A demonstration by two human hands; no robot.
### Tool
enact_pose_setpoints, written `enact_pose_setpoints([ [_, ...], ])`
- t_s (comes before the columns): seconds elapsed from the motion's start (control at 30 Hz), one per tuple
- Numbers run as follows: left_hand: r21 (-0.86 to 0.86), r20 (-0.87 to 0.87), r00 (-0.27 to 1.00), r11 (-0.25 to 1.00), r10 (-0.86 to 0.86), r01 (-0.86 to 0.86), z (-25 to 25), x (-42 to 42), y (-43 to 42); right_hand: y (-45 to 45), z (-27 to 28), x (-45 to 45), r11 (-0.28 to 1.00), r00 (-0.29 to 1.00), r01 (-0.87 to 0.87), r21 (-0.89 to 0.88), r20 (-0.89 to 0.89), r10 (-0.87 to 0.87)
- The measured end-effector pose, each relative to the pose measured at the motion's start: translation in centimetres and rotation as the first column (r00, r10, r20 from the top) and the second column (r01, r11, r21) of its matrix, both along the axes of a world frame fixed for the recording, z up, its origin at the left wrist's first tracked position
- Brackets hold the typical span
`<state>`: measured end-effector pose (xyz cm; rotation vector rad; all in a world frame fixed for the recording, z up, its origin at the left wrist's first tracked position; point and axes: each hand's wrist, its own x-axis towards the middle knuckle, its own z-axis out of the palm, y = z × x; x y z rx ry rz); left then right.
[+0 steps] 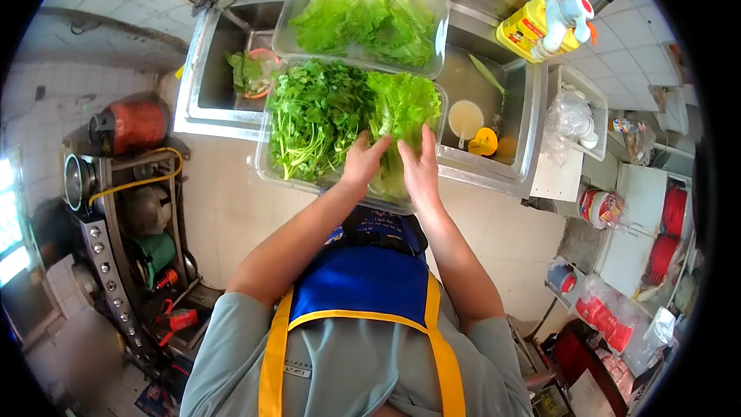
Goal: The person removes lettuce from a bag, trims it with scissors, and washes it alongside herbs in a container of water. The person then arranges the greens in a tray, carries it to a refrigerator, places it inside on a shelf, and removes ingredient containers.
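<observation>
Leafy lettuce (pixel 405 100) lies in the right part of a clear plastic bin (pixel 265 168), its lower end between my two hands. My left hand (pixel 366 159) is on the near-left side of the lettuce, thumb and fingers apart, beside a heap of cilantro-like herbs (pixel 316 112). Against the right side rests my right hand (pixel 419 166), its fingers stretched up along the bin's edge. Both hands touch the leaves; some fingertips are hidden among them. Behind is a second clear bin (pixel 284 31) with more lettuce leaves (pixel 370 23) in it.
Both bins sit across a two-basin steel sink (pixel 532 131). The right basin has a cream-coloured round item (pixel 465 120), a yellow scoop (pixel 483 141) and a loose leaf (pixel 488 73). A yellow jug (pixel 525 29) stands behind; a white basket (pixel 594 96) is at right. A stove (pixel 108 278) is at left.
</observation>
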<state>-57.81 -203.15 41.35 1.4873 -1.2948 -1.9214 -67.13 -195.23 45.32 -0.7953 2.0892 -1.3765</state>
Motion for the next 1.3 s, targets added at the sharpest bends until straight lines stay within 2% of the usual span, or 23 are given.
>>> enact_pose_setpoints([
  [0.03,-0.023,-0.073,0.997,1.000,-0.021,0.020,-0.2,-0.1,0.2,0.0,-0.2,0.1,1.000,1.000,0.016,-0.012,0.020,-0.016],
  [0.13,0.005,0.010,0.999,0.999,-0.039,0.039,1.3,-0.5,0.2,-0.2,0.0,0.1,0.998,0.995,0.051,-0.033,0.090,-0.048],
  [0.23,0.150,-0.207,0.978,0.987,-0.026,0.058,3.2,-0.4,-0.8,-0.3,1.0,-0.4,0.997,0.975,0.071,-0.043,0.215,-0.060],
  [0.33,-0.125,0.001,0.983,0.976,-0.181,0.180,0.4,-0.9,-0.4,-0.3,0.5,-1.1,0.990,0.927,0.112,-0.089,0.369,-0.071],
  [0.37,-0.193,0.010,0.982,0.964,-0.187,0.185,-0.2,-1.1,-0.1,-0.2,0.9,-1.0,0.986,0.915,0.128,-0.104,0.397,-0.077],
  [0.4,-0.245,0.066,0.976,0.945,-0.205,0.215,0.7,-1.0,0.1,-0.1,1.1,-1.0,0.982,0.902,0.145,-0.119,0.424,-0.082],
  [0.47,-0.342,0.181,0.956,0.897,-0.231,0.281,4.2,-0.7,0.7,0.2,0.0,-0.7,0.981,0.925,0.133,-0.141,0.373,-0.072],
  [0.53,-0.426,0.176,0.962,0.864,-0.210,0.267,5.0,-0.5,1.6,0.7,0.5,0.3,0.987,0.954,0.103,-0.125,0.293,-0.063],
  [0.63,-0.495,0.141,0.965,0.829,-0.219,0.261,5.6,-0.5,2.5,1.1,0.7,1.1,0.960,0.867,0.179,-0.214,0.496,-0.051],
  [0.67,-0.582,0.219,0.957,0.761,-0.192,0.286,4.8,-0.6,2.8,1.3,1.0,1.0,0.949,0.852,0.192,-0.249,0.523,-0.035],
  [0.73,-0.634,0.194,0.965,0.728,-0.177,0.261,6.3,-0.5,2.8,1.2,3.6,0.9,0.924,0.817,0.214,-0.316,0.577,0.008],
  [0.83,-0.550,0.191,0.962,0.791,-0.195,0.269,9.6,0.5,2.0,1.1,6.1,1.4,0.918,0.784,0.227,-0.324,0.621,0.025],
  [0.93,-0.365,-0.117,0.964,0.913,-0.237,0.180,10.5,2.7,-1.0,0.0,8.7,2.3,0.917,0.771,0.169,-0.361,0.628,0.106],
  [0.97,-0.258,-0.209,0.956,0.954,-0.207,0.151,11.3,3.5,-1.8,-0.5,9.4,2.8,0.913,0.765,0.138,-0.384,0.626,0.148],
  [1.1,-0.144,-0.362,0.917,0.982,-0.167,0.122,12.4,6.7,-5.5,-3.7,11.1,5.2,0.898,0.736,0.080,-0.434,0.633,0.240],
  [1.17,-0.083,-0.316,0.941,0.992,-0.118,0.097,12.1,9.0,-7.5,-5.4,9.9,5.9,0.888,0.701,0.041,-0.459,0.646,0.302],
  [1.2,-0.035,-0.324,0.941,0.995,-0.100,0.094,11.6,10.1,-8.7,-5.9,9.0,6.1,0.910,0.798,-0.080,-0.406,0.521,0.303],
  [1.23,0.002,-0.210,0.976,0.998,-0.062,0.064,11.8,10.9,-9.6,-6.4,8.3,6.3,0.924,0.870,-0.191,-0.330,0.380,0.315],
  [1.27,-0.023,-0.179,0.980,0.996,-0.084,0.081,11.5,11.9,-10.1,-6.6,7.3,6.7,0.929,0.913,-0.285,-0.235,0.229,0.338],
  [1.3,-0.047,-0.147,0.984,0.994,-0.105,0.099,10.9,12.8,-10.5,-6.2,5.8,7.1,0.939,0.903,-0.341,-0.051,0.262,0.342],
])
